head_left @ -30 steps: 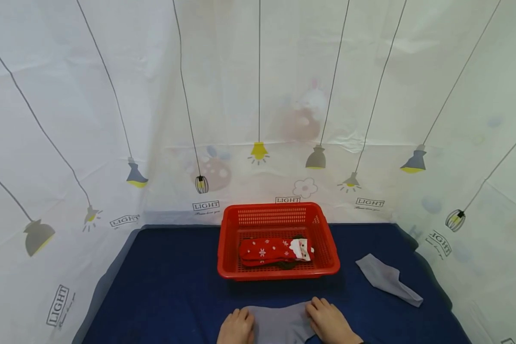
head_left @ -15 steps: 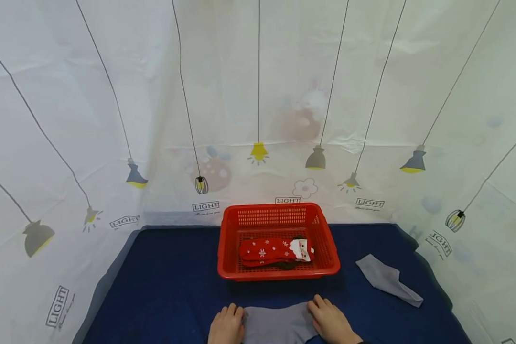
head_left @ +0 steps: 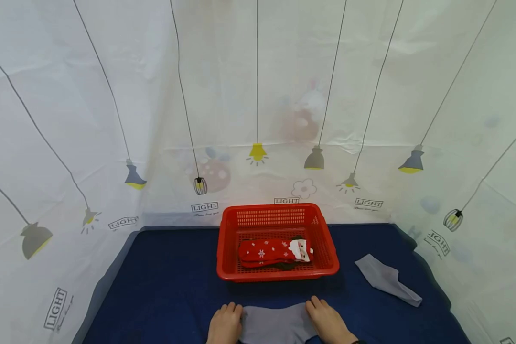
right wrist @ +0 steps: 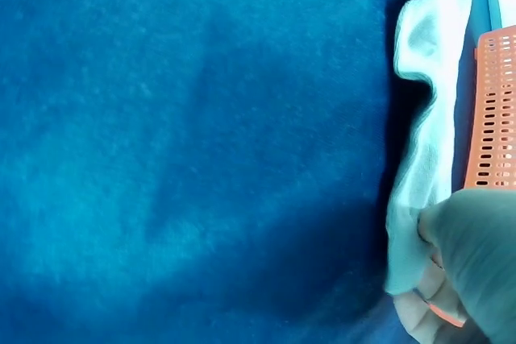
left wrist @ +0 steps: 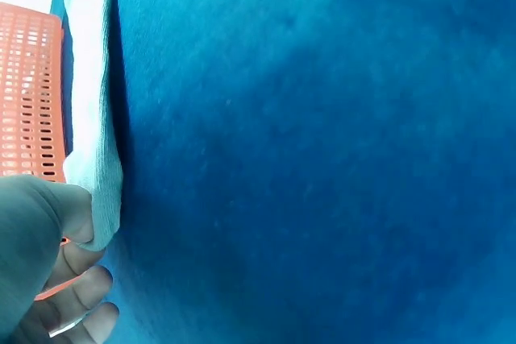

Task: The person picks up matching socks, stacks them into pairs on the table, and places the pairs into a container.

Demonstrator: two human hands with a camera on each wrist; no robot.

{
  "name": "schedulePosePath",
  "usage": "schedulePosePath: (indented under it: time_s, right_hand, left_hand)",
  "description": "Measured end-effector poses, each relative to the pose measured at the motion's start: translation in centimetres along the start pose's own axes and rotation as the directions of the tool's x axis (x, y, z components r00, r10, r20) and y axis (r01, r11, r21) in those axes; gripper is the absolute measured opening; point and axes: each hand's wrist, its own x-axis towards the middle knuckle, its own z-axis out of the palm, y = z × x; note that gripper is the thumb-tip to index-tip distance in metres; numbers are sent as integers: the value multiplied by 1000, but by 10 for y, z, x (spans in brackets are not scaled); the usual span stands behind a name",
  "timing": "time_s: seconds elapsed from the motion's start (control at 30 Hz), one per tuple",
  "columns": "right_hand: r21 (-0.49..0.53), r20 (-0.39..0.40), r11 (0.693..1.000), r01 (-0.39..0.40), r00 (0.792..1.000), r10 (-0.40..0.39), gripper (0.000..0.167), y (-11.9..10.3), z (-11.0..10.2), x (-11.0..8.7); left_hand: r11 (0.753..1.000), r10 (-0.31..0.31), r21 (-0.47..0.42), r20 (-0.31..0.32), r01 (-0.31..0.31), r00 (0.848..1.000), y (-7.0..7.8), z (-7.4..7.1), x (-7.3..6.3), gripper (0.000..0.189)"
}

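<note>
A grey sock (head_left: 277,324) is stretched sideways between both hands at the near edge of the head view. My left hand (head_left: 225,325) pinches its left end, with the thumb (left wrist: 74,209) against the cloth in the left wrist view. At the other end, my right hand (head_left: 328,322) pinches the fabric, and the right wrist view shows the sock (right wrist: 427,159) with a wavy edge. A second grey sock (head_left: 387,280) lies bent on the table to the right, touched by neither hand.
Beyond the hands stands a red plastic basket (head_left: 277,276), holding folded red socks (head_left: 266,252) with snowflakes and a Santa face, over something dark. A dark blue cloth (head_left: 167,282) covers the table. A white printed sheet (head_left: 241,71) hangs around the back and sides.
My left hand has moved a little to the left with its end of the grey sock, so the cloth spans wider. My right hand has hardly moved. The basket and second sock stay put.
</note>
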Motion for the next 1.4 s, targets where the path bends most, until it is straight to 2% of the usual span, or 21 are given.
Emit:
schedulePosePath:
  time_s: [0.1, 0.23, 0.43, 0.63, 0.83, 1.0, 1.17, 1.3, 1.4]
  right_hand:
    - [-1, 18, 1000, -11, 1000, 11, 10, 1, -1, 1]
    - [16, 43, 999, -31, 999, 30, 8, 4, 0, 1]
    - [41, 32, 999, -19, 999, 18, 12, 6, 1, -1]
    - [32, -44, 999, -12, 999, 13, 19, 10, -8, -1]
    - [13, -127, 996, -88, 988, 89, 20, 20, -16, -4]
    - [27, -129, 981, -194, 972, 196, 21, 35, -18, -6]
    - [25, -138, 955, -294, 946, 295, 22, 53, -23, -9]
    - [17, -206, 948, -317, 927, 313, 25, 70, -27, -13]
    - [16, -289, 947, -320, 905, 311, 28, 82, -29, -14]
  left_hand:
    - [1000, 1, 18, -12, 0, 1000, -2, 0, 1, 17]
    - [1000, -3, 11, 11, 2, 1000, -4, 1, 0, 17]
    - [1000, -1, -15, 13, 2, 1000, -5, 1, 0, 15]
    - [998, -3, -62, 29, 5, 1000, -5, -6, -1, 17]
    - [996, -2, -90, 6, 2, 1000, -3, -13, -3, 18]
    - [997, -11, -77, -10, 10, 1000, 1, -19, -5, 16]
    - [997, -5, -74, -26, 3, 1000, 6, -22, -7, 18]
    - [997, 8, -77, -47, -12, 999, 9, -24, -8, 20]
    - [997, 18, -77, -82, -24, 996, 10, -25, -9, 20]
